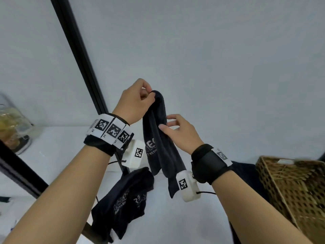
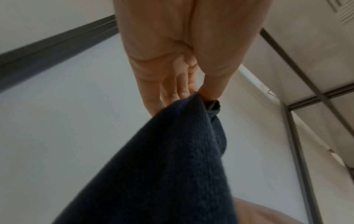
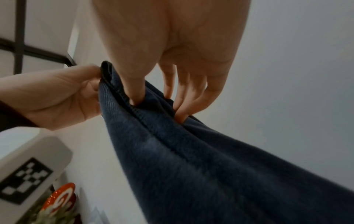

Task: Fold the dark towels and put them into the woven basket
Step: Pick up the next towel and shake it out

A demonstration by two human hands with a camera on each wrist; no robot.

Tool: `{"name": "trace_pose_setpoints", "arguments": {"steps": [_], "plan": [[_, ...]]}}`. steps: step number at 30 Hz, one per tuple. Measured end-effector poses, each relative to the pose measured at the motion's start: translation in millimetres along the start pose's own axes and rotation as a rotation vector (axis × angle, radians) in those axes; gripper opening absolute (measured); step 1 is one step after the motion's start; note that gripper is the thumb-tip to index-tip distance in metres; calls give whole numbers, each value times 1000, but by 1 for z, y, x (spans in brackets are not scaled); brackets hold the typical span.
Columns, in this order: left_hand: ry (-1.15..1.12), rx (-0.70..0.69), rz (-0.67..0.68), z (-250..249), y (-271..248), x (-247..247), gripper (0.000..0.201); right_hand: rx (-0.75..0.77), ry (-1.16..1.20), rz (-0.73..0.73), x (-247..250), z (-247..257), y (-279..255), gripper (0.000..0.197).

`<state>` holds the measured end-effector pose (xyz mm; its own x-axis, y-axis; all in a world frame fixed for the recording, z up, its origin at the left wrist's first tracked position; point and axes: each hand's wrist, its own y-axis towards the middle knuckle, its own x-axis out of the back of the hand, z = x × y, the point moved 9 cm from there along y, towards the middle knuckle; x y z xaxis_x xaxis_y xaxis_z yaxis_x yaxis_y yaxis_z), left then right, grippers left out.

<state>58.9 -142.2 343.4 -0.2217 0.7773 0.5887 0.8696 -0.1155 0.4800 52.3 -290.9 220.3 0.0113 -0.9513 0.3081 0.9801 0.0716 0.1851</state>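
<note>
A dark navy towel (image 1: pixel 159 143) with pale lettering hangs in the air in front of me. My left hand (image 1: pixel 149 93) is raised and pinches its top corner between thumb and fingers; the left wrist view shows that hand (image 2: pixel 193 94) pinching the towel (image 2: pixel 172 166). My right hand (image 1: pixel 166 123) is lower and to the right, thumb and fingers pinching the towel's side edge. In the right wrist view the right hand (image 3: pixel 157 104) holds a fold of the towel (image 3: pixel 191 159). A second dark towel (image 1: pixel 126 199) lies crumpled on the white table. The woven basket (image 1: pixel 290 194) stands at the right.
More dark cloth (image 1: pixel 243 170) lies between my right wrist and the basket. A glass jar (image 1: pixel 15 127) stands at the far left on the table (image 1: pixel 61 155). A black frame post (image 1: pixel 79 55) runs up the pale wall behind the left hand.
</note>
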Motion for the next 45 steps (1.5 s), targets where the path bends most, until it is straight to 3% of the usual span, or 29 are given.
{"name": "trace_pose_setpoints", "arguments": {"steps": [2, 4, 6, 9, 15, 20, 25, 31, 34, 40, 45], "plan": [[5, -51, 46, -26, 1, -7, 16, 16, 48, -35, 12, 11, -8, 46], [16, -84, 120, -43, -6, -20, 16, 45, 22, -102, 27, 15, -19, 35], [106, -108, 174, -51, -15, -32, 14, 83, -93, -181, 44, 15, -32, 16], [303, -120, 198, -48, -31, -47, 12, 92, -261, -176, 58, 2, -55, 18], [307, 71, 299, -21, -76, -86, 24, 43, -353, -158, 72, -34, -105, 29], [75, 212, 381, -6, -106, -115, 30, -21, -406, -118, 72, -49, -142, 30], [153, 146, 501, 4, -118, -145, 10, -120, -268, -49, 68, -67, -165, 32], [101, -55, 645, -5, -119, -183, 10, -147, -273, -81, 75, -84, -178, 22], [14, -82, 667, -4, -120, -195, 8, -174, -220, -94, 72, -97, -181, 17], [-130, 29, 636, 48, -139, -213, 14, -244, -195, -28, 33, -136, -184, 26], [-1, 177, 675, 155, -179, -248, 12, -384, -165, 162, -47, -211, -200, 43]]}}
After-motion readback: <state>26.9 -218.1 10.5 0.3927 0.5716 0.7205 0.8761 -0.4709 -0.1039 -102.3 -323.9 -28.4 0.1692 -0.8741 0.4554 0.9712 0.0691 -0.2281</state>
